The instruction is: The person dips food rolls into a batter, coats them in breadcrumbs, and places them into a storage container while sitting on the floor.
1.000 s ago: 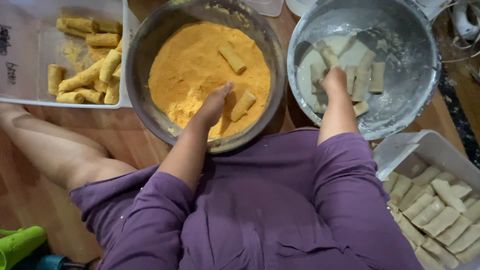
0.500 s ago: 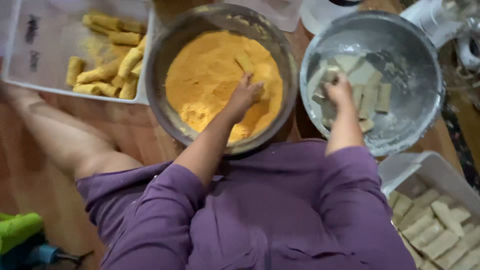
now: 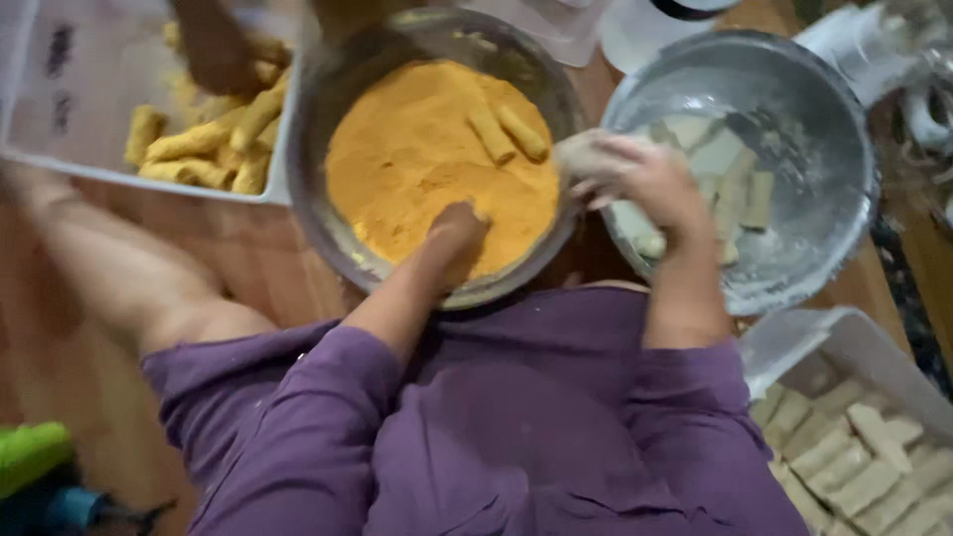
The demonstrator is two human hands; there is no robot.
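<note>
My left hand (image 3: 457,233) is pressed into the orange crumbs (image 3: 417,159) at the near side of a metal bowl (image 3: 328,228), its fingers buried. Two crumb-coated rolls (image 3: 508,134) lie at the far right of the crumbs. My right hand (image 3: 645,184) hovers between the two bowls, holding a pale wet roll (image 3: 576,154) over the crumb bowl's right rim. Behind it, a grey bowl (image 3: 824,129) with white batter holds several pale rolls (image 3: 735,189).
A white tray (image 3: 60,164) at the far left holds several coated rolls (image 3: 199,164), with another person's hand (image 3: 213,55) over them. A white tray (image 3: 794,337) of uncoated rolls (image 3: 844,467) sits at lower right. My bare leg (image 3: 129,283) lies left, a green object (image 3: 30,452) below.
My right hand lifted a pale roll out of the batter bowl and carried it left to the crumb bowl. My left hand drew back to the near edge of the crumbs.
</note>
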